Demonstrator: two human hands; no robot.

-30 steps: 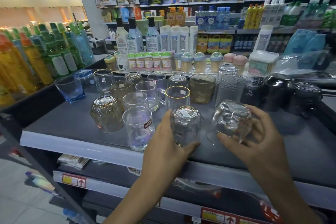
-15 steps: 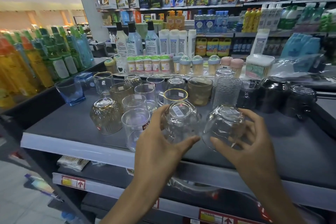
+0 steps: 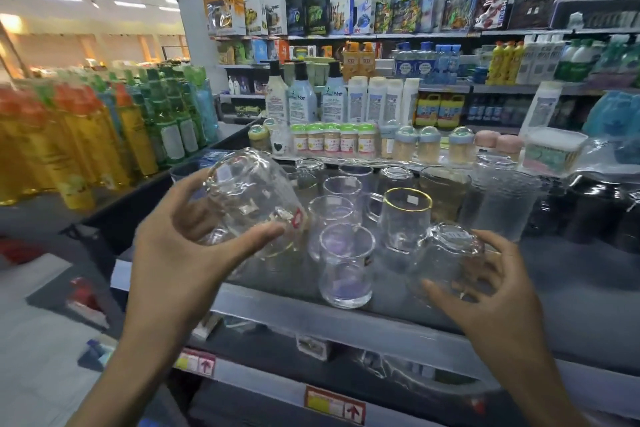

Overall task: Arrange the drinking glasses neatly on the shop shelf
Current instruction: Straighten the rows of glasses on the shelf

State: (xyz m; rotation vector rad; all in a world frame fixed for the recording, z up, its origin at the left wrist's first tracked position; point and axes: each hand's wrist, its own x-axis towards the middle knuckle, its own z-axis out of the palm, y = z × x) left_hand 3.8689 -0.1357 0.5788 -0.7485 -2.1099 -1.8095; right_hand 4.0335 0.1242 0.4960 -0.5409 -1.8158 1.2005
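Your left hand (image 3: 180,253) grips a wavy glass (image 3: 249,198), clear and tilted, up above the grey metal shelf (image 3: 346,319). Your right hand (image 3: 491,302) curls round a rippled glass (image 3: 446,260), base up, at the shelf front just beside a smooth tumbler (image 3: 346,267).

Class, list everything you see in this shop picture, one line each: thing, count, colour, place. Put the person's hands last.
raised glass: one, clear, tilted, above the shelf's left part
inverted glass: one, clear, front right of the group
upright glass: one, clear, at the shelf's front edge
gold-rimmed mug: one, clear, behind the upright glass
amber glass: one, brownish, behind the mug
dark glasses: several, black, right
green-lidded jars: five, pale, behind the glasses
yellow bottles: many, orange-capped, far left
shelf: one, grey, centre
left hand: grips the raised glass
right hand: holds the inverted glass
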